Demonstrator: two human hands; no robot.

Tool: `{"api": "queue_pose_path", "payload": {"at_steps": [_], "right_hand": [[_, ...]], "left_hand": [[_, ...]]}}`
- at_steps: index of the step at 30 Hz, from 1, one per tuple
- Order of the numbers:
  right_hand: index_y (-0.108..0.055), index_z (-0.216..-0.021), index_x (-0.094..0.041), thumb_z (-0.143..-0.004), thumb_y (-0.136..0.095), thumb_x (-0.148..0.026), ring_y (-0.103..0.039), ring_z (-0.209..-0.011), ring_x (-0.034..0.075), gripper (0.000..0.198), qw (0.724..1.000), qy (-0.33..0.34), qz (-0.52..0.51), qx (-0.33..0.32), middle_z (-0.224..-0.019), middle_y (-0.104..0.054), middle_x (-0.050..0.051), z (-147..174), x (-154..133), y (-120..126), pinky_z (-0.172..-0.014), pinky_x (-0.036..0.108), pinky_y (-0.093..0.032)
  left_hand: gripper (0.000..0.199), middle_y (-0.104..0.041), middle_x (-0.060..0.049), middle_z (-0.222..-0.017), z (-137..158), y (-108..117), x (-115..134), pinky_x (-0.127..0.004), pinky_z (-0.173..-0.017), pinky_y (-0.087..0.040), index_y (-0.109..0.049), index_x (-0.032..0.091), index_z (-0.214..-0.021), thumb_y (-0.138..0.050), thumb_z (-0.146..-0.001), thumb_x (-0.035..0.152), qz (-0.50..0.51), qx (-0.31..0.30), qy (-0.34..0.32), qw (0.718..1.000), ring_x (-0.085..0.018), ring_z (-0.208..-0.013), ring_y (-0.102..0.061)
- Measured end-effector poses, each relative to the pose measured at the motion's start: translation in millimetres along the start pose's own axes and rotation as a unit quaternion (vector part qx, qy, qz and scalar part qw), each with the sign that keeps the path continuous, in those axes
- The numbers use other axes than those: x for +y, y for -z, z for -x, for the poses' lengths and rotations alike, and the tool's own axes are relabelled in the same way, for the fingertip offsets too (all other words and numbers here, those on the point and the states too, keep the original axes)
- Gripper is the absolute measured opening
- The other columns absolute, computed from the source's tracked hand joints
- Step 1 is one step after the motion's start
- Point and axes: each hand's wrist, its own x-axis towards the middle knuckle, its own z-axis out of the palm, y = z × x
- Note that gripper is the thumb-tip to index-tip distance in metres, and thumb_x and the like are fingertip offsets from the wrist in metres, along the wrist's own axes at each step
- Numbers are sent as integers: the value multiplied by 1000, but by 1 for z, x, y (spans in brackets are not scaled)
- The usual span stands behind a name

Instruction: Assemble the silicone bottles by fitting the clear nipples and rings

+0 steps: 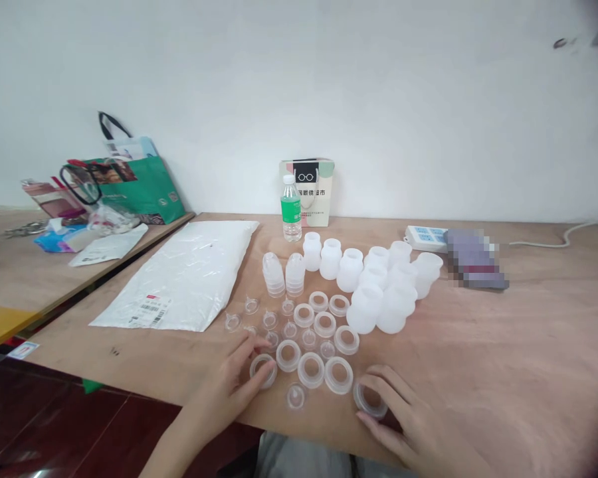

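My left hand [234,382] rests on the wooden table [503,358] with its fingers around a clear plastic ring [263,369]. At the table's front edge my right hand [408,418] pinches another clear ring [369,399]. Between and beyond the hands lie several more rings [311,369] and small clear nipples [296,396]. Two stacks of clear caps [284,273] stand further back, next to several white translucent bottles [379,292].
A white plastic mailer [184,272] lies at the left. A water bottle [291,208] and a small paper bag [309,190] stand by the wall. A power strip [425,237] and a blurred dark object [473,259] sit at the right. Bags clutter a second table [10,279] at the far left.
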Motion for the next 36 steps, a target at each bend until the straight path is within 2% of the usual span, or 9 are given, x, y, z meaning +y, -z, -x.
{"api": "queue_pose_path", "payload": {"at_steps": [7,12,18,21,24,28,32,34,36], "right_hand": [[-55,-100,-23,-85,-54,-22,-67,-82,18,16,994,-40,67,76,-93,-66,4,-3,32,8,-69,27,-55],[-53,-106,-22,-84,-60,-28,-66,-87,21,25,991,-15,73,109,-100,-64,6,-9,27,11,-74,31,-53],[-56,-106,-22,-74,-73,-35,-63,-85,25,38,997,24,55,52,-99,-65,6,-23,8,4,-72,39,-51],[-57,-107,-21,-70,-78,-31,-62,-88,28,43,999,22,44,6,-99,-66,7,-33,5,-2,-71,41,-51],[-59,-101,-20,-71,-76,-23,-61,-90,30,34,999,8,16,-34,-100,-65,8,-37,3,-3,-73,43,-51],[-56,-104,-24,-78,-66,-16,-59,-96,24,29,993,-33,-115,-24,-105,-62,5,-38,0,10,-80,38,-49],[-49,-115,-30,-81,-65,-20,-58,-91,18,39,948,-79,-309,19,-101,-61,1,-46,-3,25,-81,32,-48],[-49,-117,-32,-83,-63,-24,-59,-94,17,38,900,-87,-426,31,-103,-62,1,-55,-4,28,-83,32,-48],[-51,-117,-33,-85,-63,-29,-60,-98,17,34,835,-87,-542,19,-108,-63,2,-67,-5,29,-85,32,-49]], "left_hand": [[19,-61,-4,-99,3,-18,-4,-35,-81,-52,-56,23,-102,-56,-85,31,-13,-14,-18,1000,-19,-88,-62],[29,-61,-4,-103,4,-27,-8,-34,-81,-52,-52,24,-109,-60,-84,37,9,23,-22,999,-19,-90,-61],[23,-58,-7,-109,3,-21,1,-37,-91,-48,-51,23,-108,-55,-87,32,16,80,-58,995,-21,-105,-57],[17,-61,-4,-102,6,-16,10,-32,-84,-50,-51,23,-107,-50,-90,27,22,41,-92,995,-18,-96,-60],[20,-63,-1,-87,11,-17,17,-27,-70,-51,-55,22,-96,-63,-82,33,0,-7,-136,991,-17,-80,-62],[13,-62,1,-78,18,-36,18,-23,-61,-51,-57,21,-86,-66,-80,28,-31,10,-143,989,-14,-68,-62],[4,-61,-3,-86,25,-55,14,-21,-66,-54,-57,21,-88,-54,-88,22,-16,20,-125,992,-13,-74,-63],[5,-61,-7,-102,26,-54,14,-23,-75,-55,-56,21,-92,-54,-88,20,0,54,-139,989,-15,-87,-65],[11,-58,-10,-119,22,-43,21,-29,-88,-54,-55,21,-97,-55,-87,17,22,98,-167,981,-18,-106,-62]]}}
